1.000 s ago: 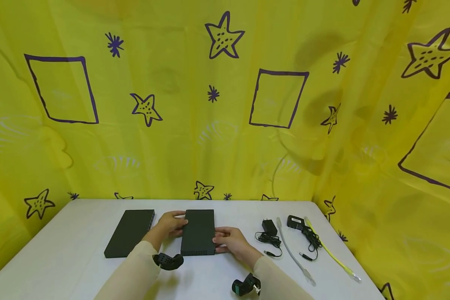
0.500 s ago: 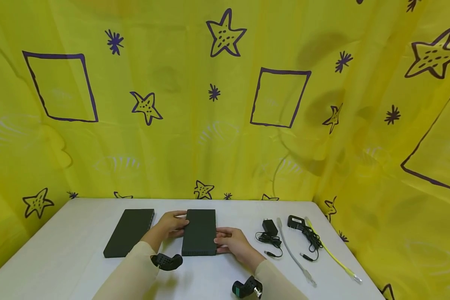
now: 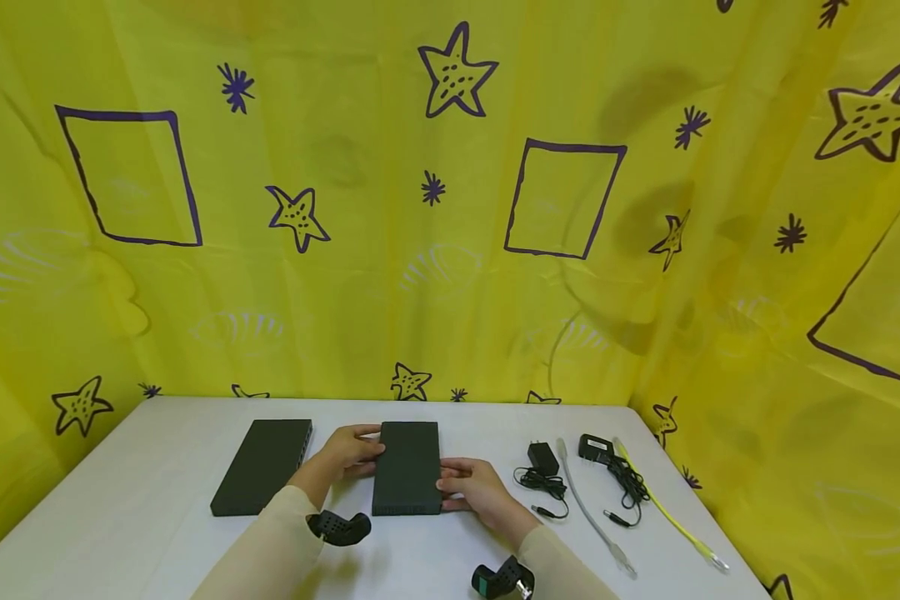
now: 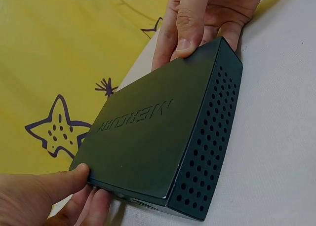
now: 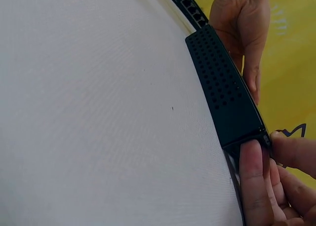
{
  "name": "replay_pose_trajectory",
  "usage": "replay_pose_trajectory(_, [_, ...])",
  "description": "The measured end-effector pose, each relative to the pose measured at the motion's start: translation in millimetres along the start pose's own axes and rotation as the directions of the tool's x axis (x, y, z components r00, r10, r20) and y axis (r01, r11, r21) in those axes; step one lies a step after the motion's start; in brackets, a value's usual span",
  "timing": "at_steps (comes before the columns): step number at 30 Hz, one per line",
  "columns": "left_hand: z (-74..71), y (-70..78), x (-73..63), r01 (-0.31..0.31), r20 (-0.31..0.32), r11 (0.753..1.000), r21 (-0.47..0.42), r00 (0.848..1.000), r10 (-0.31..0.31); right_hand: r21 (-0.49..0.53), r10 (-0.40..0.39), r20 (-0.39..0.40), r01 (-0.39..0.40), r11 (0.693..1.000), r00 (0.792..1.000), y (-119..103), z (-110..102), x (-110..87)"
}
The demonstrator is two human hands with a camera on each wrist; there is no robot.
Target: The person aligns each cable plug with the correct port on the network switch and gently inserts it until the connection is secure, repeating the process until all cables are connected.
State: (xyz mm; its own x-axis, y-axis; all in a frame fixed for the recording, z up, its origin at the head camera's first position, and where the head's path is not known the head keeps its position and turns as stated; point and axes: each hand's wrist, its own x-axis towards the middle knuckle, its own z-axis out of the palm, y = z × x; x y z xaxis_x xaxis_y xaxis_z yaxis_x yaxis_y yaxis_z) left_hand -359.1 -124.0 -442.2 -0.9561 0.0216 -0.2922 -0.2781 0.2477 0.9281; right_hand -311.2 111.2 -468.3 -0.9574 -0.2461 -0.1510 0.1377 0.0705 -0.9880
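Note:
In the head view, a flat black Mercury network switch [image 3: 407,468] is held between both hands at the middle of the white table. My left hand [image 3: 351,452] pinches its left edge, thumb on top and fingers below. From the other side, my right hand [image 3: 482,493] grips the right edge the same way. The left wrist view shows the embossed name on the top of the switch [image 4: 143,122] and the perforated end facing me. It tilts close over the tabletop. A second black network switch [image 3: 264,467] lies to the left, its ports showing in the right wrist view [image 5: 193,10].
To the right lie a black power adapter [image 3: 543,457] with coiled cord, a grey network cable [image 3: 587,512], another power adapter [image 3: 596,447] and a yellow network cable [image 3: 667,515]. Yellow patterned curtains [image 3: 375,308] enclose the back and sides of the table [image 3: 142,500].
The held switch and both hands have shifted very slightly to the right. The head view has drifted a little, and both hands keep the same grip.

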Motion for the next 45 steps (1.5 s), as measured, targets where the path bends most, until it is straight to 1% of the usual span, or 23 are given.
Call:
replay_pose_trajectory(6, [4.2, 1.0, 1.9, 0.005, -0.006, 1.0, 0.026, 1.0, -0.004, -0.006, 0.001, -0.022, -0.001, 1.0, 1.0, 1, -2, -1.6])
replay_pose_trajectory(13, [8.0, 1.0, 2.8, -0.019, 0.014, 1.0, 0.015, 1.0, 0.019, -0.009, -0.005, -0.041, 0.005, 1.0, 0.999, 2, -6, -3.6])
replay_pose_trajectory(17, [10.3, -0.6, 6.9, -0.026, 0.013, 0.999, 0.032, 1.0, 0.026, -0.017, 0.004, -0.063, -0.005, 1.0, 0.998, 1, -5, -6.9])
replay_pose_trajectory(20, [11.8, -1.1, 13.3, -0.04, -0.02, 0.998, 0.054, 0.999, 0.041, -0.029, 0.002, -0.092, -0.004, 1.0, 0.996, 0, -2, -11.0])
replay_pose_trajectory(23, [14.0, -0.4, 21.1, -0.066, -0.061, 0.996, 0.066, 0.996, 0.07, -0.045, -0.005, -0.137, -0.001, 0.999, 0.99, 0, 2, -16.3])
replay_pose_trajectory(25, [15.9, 0.3, 25.7, -0.072, -0.083, 0.995, 0.072, 0.994, 0.077, -0.052, -0.01, -0.168, 0.001, 0.999, 0.986, 0, 4, -19.9])
replay_pose_trajectory(29, [18.7, 2.1, 30.7, -0.088, -0.095, 0.989, 0.117, 0.991, 0.099, -0.063, -0.027, -0.203, 0.015, 0.998, 0.979, 1, 8, -24.6])
replay_pose_trajectory(32, [19.9, 3.2, 30.9, -0.101, -0.113, 0.982, 0.161, 0.986, 0.12, -0.056, -0.047, -0.205, 0.036, 0.998, 0.978, 3, 10, -26.1])
replay_pose_trajectory(34, [20.3, 3.8, 30.2, -0.104, -0.118, 0.98, 0.172, 0.985, 0.126, -0.038, -0.056, -0.204, 0.049, 0.998, 0.977, 3, 11, -26.7])
replay_pose_trajectory(40, [19.4, 4.3, 27.0, -0.109, -0.109, 0.982, 0.157, 0.986, 0.127, -0.001, -0.062, -0.212, 0.064, 0.998, 0.975, 3, 10, -26.0])
replay_pose_trajectory(45, [16.4, -1.2, 27.6, -0.11, -0.113, 0.984, 0.138, 0.986, 0.126, -0.003, -0.056, -0.227, 0.057, 0.998, 0.972, 2, 7, -23.7])
